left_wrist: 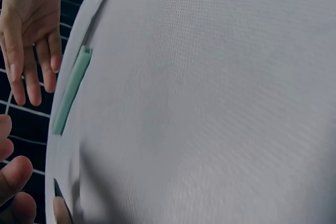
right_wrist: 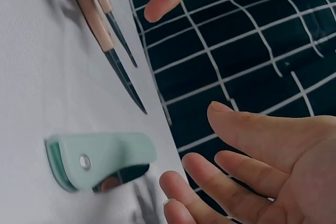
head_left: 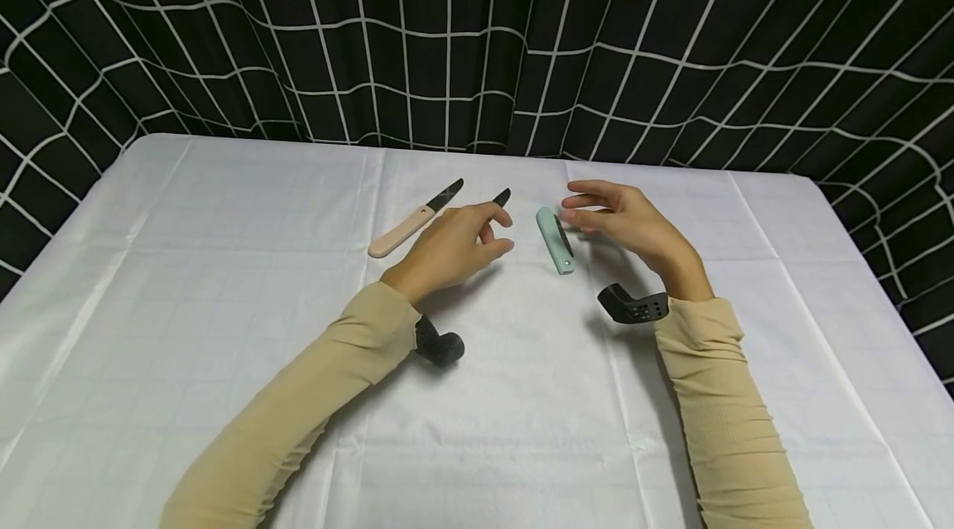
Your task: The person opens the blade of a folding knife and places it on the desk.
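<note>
- Just left of the left hand we see the first pink-handled knife [head_left: 402, 233]; its dark blade is bare and points away from the person; it lies flat, we think so that it rests steady unheld.
- We find the left hand [head_left: 453, 243] raised over the white cloth [head_left: 522, 396]; its thumb and fingers are apart, loosely bent, clamped on nothing we can see.
- Beneath and beyond that hand we make out the second pink-handled knife [head_left: 503, 199]; its blade is bare too, its tip aimed away from the person, perhaps for safety.
- Between the hands, just beside the right hand [head_left: 629, 223], lies the green folding knife [head_left: 555, 241]; its blade sits folded into the handle, probably to guard the edge.
- We see the right hand's fingers spread; they hover clear of the green folding knife, holding nothing.
</note>
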The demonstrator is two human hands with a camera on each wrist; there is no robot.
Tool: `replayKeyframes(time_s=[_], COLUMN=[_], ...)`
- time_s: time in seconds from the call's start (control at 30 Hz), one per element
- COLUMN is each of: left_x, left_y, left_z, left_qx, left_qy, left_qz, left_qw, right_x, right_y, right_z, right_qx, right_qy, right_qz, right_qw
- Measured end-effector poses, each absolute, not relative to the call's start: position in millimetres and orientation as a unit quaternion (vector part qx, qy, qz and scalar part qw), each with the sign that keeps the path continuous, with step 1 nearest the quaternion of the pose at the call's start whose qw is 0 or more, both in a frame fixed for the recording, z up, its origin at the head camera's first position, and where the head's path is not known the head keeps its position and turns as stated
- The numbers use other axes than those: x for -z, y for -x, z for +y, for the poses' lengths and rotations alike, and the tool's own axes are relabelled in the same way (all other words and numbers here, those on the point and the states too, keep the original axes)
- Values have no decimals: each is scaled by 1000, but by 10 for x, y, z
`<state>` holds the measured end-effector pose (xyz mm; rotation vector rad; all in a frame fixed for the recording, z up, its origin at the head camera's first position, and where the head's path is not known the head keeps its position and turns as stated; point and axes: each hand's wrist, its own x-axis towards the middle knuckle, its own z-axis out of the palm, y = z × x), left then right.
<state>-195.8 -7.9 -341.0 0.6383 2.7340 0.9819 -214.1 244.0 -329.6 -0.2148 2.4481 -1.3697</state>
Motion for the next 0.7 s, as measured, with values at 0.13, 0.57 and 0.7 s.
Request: replayKeyframes(time_s=[0.13, 0.57, 0.7], left_x=[3424, 3477, 3501], left_y=[1989, 2094, 2125], left_z=[-1, 214, 275], left_qx=[-333, -338, -338], left_qy=[-214, -210, -209], left_qz=[914, 910, 909], left_qw=[92, 116, 124], right_x=[3308, 3357, 3380], right_y=[2156, 2190, 2194], right_z=[2494, 2555, 2545], right_qx=[474, 409, 415], right_qy=[64, 57, 63], right_qz=[862, 896, 894], right_qw=[168, 161, 154])
